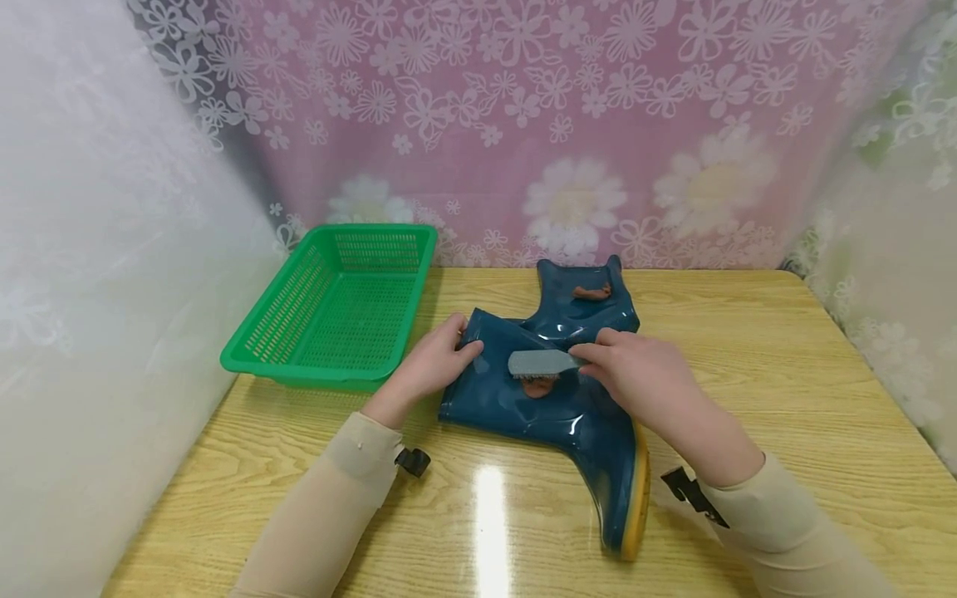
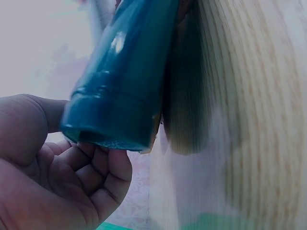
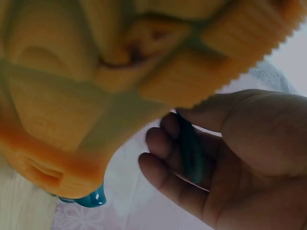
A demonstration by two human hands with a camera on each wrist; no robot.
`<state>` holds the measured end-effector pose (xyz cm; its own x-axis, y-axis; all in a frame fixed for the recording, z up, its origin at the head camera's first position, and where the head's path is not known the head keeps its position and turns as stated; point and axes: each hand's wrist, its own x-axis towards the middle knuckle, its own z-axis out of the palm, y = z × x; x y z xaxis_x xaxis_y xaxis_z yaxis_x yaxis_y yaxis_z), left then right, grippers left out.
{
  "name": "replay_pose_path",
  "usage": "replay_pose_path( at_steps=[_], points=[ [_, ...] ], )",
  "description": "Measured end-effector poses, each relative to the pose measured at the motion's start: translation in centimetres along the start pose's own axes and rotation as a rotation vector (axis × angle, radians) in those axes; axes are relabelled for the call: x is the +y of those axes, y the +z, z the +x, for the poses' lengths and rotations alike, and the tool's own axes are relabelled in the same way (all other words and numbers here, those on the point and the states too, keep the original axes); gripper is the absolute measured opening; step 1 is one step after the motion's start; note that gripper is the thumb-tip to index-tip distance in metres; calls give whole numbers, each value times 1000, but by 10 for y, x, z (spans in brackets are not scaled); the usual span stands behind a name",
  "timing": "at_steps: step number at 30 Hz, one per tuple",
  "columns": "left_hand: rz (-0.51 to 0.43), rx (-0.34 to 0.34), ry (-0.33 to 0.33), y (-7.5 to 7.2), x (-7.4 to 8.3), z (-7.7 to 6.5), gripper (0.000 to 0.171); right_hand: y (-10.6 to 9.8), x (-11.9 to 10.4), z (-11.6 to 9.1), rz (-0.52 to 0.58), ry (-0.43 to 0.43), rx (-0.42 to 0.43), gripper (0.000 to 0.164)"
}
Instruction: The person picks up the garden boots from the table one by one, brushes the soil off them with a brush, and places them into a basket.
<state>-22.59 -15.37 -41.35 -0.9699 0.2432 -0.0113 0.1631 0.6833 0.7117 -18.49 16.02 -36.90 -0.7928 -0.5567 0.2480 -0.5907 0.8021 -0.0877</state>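
A dark blue rain boot (image 1: 508, 407) with a yellow sole (image 1: 638, 490) lies on its side on the table, its toe toward me. My left hand (image 1: 435, 359) grips the rim of its shaft, thumb on the outside; the left wrist view shows the fingers curled at the shaft opening (image 2: 110, 136). In my right hand (image 1: 646, 374) is the handle of a grey brush (image 1: 542, 363), bristles down on a brown smear (image 1: 538, 387) on the shaft. Behind lies a second blue boot (image 1: 568, 291) bearing another brown smear (image 1: 592, 292). The right wrist view shows mostly sole.
A green plastic basket (image 1: 329, 375) with slotted sides stands at the left of the wooden table (image 1: 748, 365). A pink flowered curtain (image 1: 478, 166) hangs along the table's back edge, with pale cloth on both sides.
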Motion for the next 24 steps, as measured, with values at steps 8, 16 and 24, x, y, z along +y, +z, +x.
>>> replay_pose_path(
  at_steps=[8, 16, 24],
  points=[
    [-11, -12, -3, -1, -1, 0, 20, -4, 2, -4, 4, -13, -101, 26],
    [-1, -8, -3, 0, -1, -1, 24, -16, 8, -10, 24, -33, -136, 24],
    [15, 3, 0, -1, -1, 1, 23, -31, 18, -15, 15, -38, -84, 26]
  ],
)
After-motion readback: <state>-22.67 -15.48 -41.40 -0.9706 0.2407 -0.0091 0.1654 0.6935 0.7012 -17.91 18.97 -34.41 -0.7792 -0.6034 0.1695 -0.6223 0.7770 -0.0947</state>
